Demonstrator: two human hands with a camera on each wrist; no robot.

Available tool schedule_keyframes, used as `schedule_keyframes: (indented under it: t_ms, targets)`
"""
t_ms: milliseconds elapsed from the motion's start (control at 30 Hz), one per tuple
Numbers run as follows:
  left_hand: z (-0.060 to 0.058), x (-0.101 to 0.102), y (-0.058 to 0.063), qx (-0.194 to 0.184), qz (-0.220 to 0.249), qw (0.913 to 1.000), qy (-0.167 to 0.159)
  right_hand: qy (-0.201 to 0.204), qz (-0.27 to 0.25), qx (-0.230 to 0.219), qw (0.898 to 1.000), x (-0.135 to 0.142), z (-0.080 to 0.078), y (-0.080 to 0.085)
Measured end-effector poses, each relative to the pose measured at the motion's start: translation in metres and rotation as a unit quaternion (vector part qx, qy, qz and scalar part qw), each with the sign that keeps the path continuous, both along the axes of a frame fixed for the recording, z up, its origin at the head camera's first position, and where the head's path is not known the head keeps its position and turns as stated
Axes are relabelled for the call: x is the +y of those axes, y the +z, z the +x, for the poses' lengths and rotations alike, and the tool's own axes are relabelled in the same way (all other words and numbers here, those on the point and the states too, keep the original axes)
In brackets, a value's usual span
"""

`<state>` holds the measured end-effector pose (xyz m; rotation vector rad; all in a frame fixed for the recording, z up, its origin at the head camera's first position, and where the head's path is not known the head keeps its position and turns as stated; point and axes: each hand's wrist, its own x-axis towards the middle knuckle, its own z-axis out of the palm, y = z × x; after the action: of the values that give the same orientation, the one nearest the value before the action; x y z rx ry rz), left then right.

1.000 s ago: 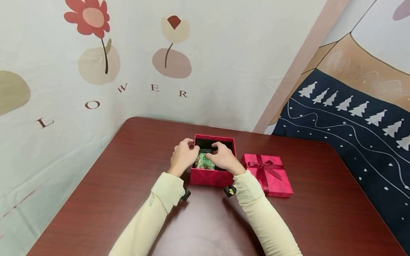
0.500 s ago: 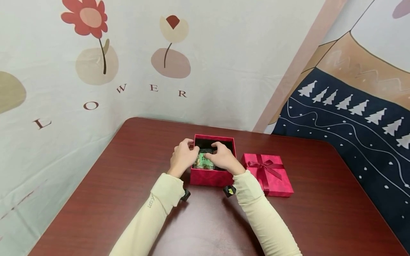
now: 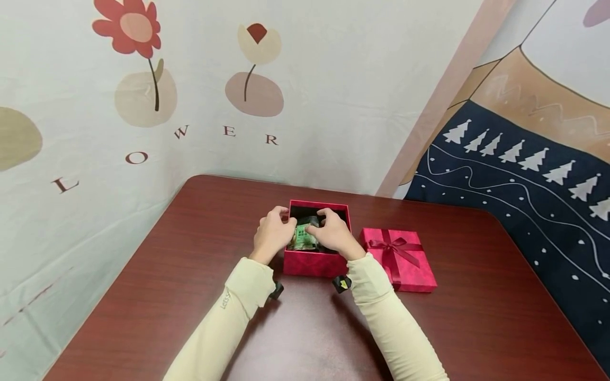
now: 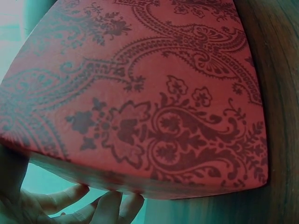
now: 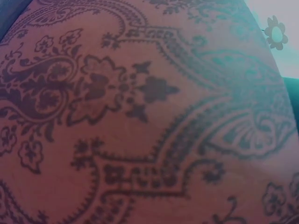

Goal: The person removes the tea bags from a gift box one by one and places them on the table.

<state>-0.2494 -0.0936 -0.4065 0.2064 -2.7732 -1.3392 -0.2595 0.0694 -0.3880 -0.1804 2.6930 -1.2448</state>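
A red patterned gift box [image 3: 314, 263] without its lid stands on the table, its inside black. My left hand [image 3: 271, 233] grips the box's left wall, thumb over the rim. In the left wrist view, fingers [image 4: 107, 207] of that hand lie along the outside of the wall. Inside the box is a small dark packet with a green label [image 3: 303, 238]. My right hand [image 3: 333, 234] reaches over the right side into the box and pinches this packet, thumb on its front; its other fingertips are partly hidden. The right wrist view holds only the box's patterned wall [image 5: 154, 116].
To the right of the box lies its red lid [image 3: 414, 270] with a dark red ribbon bow [image 3: 393, 247]. Both sit on a brown wooden table [image 3: 200, 254]. A white flower-print cloth [image 3: 333, 106] hangs behind, with a dark tree-print cloth [image 3: 514, 185] at the right.
Inside the box the packet has tipped, with more of its dark top showing now. My right hand has shifted very slightly. Left hand, box and lid stay in place.
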Motion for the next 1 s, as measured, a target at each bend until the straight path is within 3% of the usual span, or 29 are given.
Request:
schedule_keyframes:
  t_ms: [433,1000]
  targets:
    - [0.002,-0.0007,0.0017,-0.008,0.003,1.0,-0.003,0.035,-0.046,-0.014,0.998,-0.0003,-0.0027,-0.0021]
    - [0.0025,-0.0007,0.0013,-0.01,0.009,0.9999,-0.002,0.031,-0.089,-0.024,0.995,0.0021,-0.0032,-0.0016]
